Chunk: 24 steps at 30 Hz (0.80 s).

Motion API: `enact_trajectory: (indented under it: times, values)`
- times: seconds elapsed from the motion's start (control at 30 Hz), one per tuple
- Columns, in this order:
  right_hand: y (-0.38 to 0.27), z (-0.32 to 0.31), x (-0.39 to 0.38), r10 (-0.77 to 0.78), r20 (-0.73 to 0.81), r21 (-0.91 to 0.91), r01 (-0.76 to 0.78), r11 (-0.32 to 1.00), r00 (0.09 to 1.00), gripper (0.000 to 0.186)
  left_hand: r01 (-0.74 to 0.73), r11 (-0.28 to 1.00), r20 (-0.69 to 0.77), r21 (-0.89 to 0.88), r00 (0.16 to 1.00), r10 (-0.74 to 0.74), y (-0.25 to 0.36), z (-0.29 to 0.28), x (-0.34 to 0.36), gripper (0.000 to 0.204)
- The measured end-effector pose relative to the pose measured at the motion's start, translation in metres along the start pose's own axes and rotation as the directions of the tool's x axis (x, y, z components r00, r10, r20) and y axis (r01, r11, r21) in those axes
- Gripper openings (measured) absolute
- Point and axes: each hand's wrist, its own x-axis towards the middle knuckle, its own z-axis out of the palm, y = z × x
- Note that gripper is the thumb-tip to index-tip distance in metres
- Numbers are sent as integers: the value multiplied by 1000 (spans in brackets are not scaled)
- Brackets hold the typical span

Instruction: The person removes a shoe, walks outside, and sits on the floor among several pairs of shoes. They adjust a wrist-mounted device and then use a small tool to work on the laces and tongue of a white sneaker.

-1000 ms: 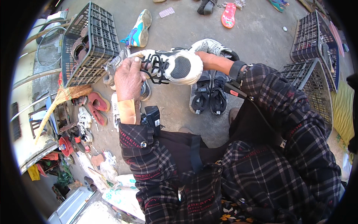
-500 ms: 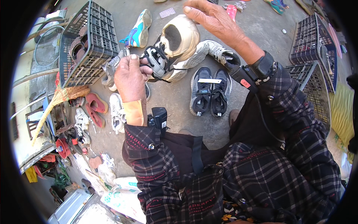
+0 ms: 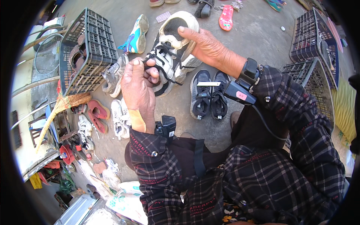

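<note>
A white sneaker with black laces (image 3: 170,39) is held up in front of me, its opening at the far end. My right hand (image 3: 204,45) grips it at the heel, thumb over the collar and fingers hidden behind. At the laced front, my left hand (image 3: 139,84) is closed, with thumb and finger pinching the black shoelace (image 3: 162,69); a loose end hangs toward the right. Just behind it, another pale sneaker (image 3: 192,62) is partly hidden. On the ground nearer me stands a pair of dark grey sneakers (image 3: 200,92) with a white strip across them.
Black plastic crates stand at left (image 3: 92,48) and right (image 3: 309,41), the left one holding shoes. Blue-white shoe (image 3: 138,35), red insole (image 3: 226,18), grey sneakers (image 3: 112,77), red slip-ons (image 3: 98,112) and a straw broom (image 3: 71,99) lie around.
My right hand has come down from above the sneaker's heel and taken hold of it. The sneaker has turned more upright, and my left hand has shifted slightly right and down.
</note>
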Motion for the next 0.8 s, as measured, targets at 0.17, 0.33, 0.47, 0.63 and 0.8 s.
enact_trajectory:
  times: [0.17, 0.33, 0.47, 0.63, 0.8]
  values:
    - [-15, -20, 12, -55, -16, -205, 51, 977, 998, 42, -75, 830, 202, 553, 978, -46, 15, 9, -9, 22]
    - [-18, -25, 14, -52, -20, -210, 47, 977, 998, 43, -367, 428, 234, 826, 914, 331, 4, 11, 8, 13]
    - [-16, -23, 11, -32, -1, -276, 30, 961, 1000, 43, -454, 363, 363, 814, 884, 294, -2, 8, 5, 17]
    - [-16, -20, 7, -37, 1, -361, 35, 932, 999, 43, -509, 374, 450, 776, 861, 238, -5, 9, 1, 16]
    - [-22, -20, 4, -73, 11, -531, 67, 845, 997, 44, -516, 421, 485, 746, 854, 187, -8, 8, 3, 9]
